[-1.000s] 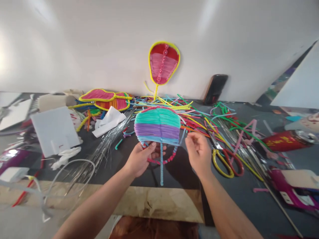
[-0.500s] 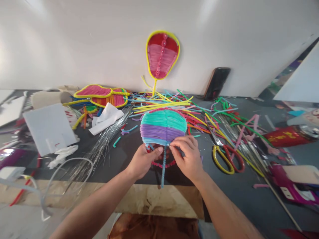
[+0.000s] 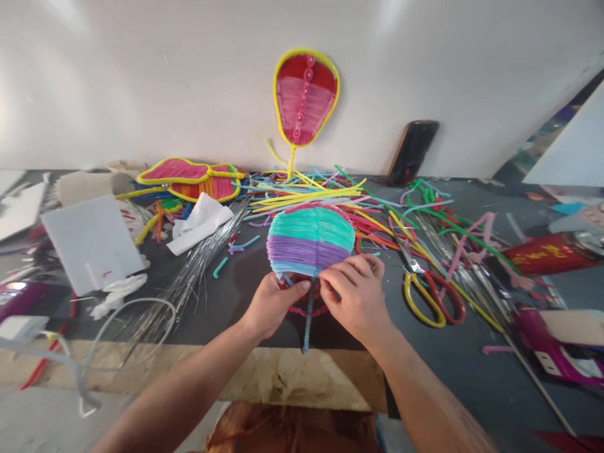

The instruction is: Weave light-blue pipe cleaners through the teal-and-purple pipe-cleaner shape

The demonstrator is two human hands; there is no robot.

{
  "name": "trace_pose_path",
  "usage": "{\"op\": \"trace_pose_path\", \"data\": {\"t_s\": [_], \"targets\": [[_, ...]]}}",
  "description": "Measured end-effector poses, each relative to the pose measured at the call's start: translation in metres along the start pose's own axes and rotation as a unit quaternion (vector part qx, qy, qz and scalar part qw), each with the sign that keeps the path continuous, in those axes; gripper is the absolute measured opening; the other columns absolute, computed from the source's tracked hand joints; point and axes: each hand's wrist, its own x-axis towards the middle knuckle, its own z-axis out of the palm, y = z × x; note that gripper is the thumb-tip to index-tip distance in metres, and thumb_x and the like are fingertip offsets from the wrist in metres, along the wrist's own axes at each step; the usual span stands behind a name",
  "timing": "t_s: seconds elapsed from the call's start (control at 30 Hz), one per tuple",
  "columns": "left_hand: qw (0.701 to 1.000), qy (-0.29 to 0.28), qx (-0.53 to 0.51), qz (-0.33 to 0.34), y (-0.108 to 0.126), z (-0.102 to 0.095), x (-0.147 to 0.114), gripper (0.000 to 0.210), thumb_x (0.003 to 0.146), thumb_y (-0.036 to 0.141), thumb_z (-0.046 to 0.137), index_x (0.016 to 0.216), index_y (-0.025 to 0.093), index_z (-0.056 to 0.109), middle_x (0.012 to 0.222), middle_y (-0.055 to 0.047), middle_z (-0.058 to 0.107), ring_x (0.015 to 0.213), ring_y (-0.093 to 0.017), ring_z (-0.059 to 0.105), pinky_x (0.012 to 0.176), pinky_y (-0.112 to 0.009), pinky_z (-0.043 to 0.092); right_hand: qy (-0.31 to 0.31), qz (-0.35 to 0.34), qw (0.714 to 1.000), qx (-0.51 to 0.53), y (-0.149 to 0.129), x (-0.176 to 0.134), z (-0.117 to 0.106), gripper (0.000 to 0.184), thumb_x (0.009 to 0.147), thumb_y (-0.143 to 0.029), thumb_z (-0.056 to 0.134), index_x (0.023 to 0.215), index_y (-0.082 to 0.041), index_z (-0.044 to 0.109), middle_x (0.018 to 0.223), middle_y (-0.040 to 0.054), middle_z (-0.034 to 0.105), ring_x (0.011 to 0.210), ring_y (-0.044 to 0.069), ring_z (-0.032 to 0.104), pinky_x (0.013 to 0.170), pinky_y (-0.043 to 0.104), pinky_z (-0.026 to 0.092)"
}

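A round fan-shaped piece made of pipe cleaners (image 3: 309, 236), banded in teal, purple and light blue with a pinkish-red rim, is held up over the table in front of me. My left hand (image 3: 271, 305) grips its lower left edge, with the thumb pointing across below the bands. At the lower right edge, my right hand (image 3: 353, 292) is closed with thumb and fingertips together at the light blue strands; its fingers partly cover that corner. A twisted blue pipe-cleaner stem (image 3: 307, 324) hangs down between my hands. Part of the red rim curves below, behind them.
Behind the work lies a heap of loose pipe cleaners (image 3: 311, 195). A pink fan with yellow rim (image 3: 306, 100) leans on the white wall, near a phone (image 3: 413, 153). Scissors (image 3: 427, 296) and a red can (image 3: 552, 251) lie right; wires (image 3: 193, 261) and white paper (image 3: 92, 245) left.
My right hand has turned slightly and its fingers have curled in closer at the fan's lower edge. The left hand keeps its hold, and the view has tilted a little.
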Motion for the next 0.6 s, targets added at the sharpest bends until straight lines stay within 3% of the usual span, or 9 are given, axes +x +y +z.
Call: {"op": "trace_pose_path", "data": {"t_s": [0.3, 0.6], "targets": [[0.999, 0.008, 0.031, 0.006, 0.0000, -0.0011, 0.0005, 0.025, 0.072, 0.027, 0.072, 0.094, 0.014, 0.071, 0.086, -0.007, 0.072, 0.085, -0.022, 0.065, 0.083, -0.040, 0.051, -0.012, 0.006, 1.000, -0.017, -0.0018, -0.0015, -0.0002, 0.011, 0.084, -0.015, 0.056, 0.082, -0.023, 0.062, 0.074, -0.0001, 0.068, 0.082, 0.019, 0.053, 0.091, 0.042, 0.028], [0.999, -0.016, 0.041, 0.019, -0.0019, -0.0025, -0.0001, 0.021, 0.074, 0.025, 0.070, 0.093, 0.016, 0.073, 0.085, -0.005, 0.073, 0.079, -0.019, 0.066, 0.082, -0.036, 0.051, -0.003, 0.007, 1.000, -0.018, -0.0023, -0.0011, 0.0006, 0.011, 0.085, -0.015, 0.057, 0.080, -0.022, 0.064, 0.071, 0.0001, 0.068, 0.081, 0.018, 0.054, 0.089, 0.041, 0.029]]}}
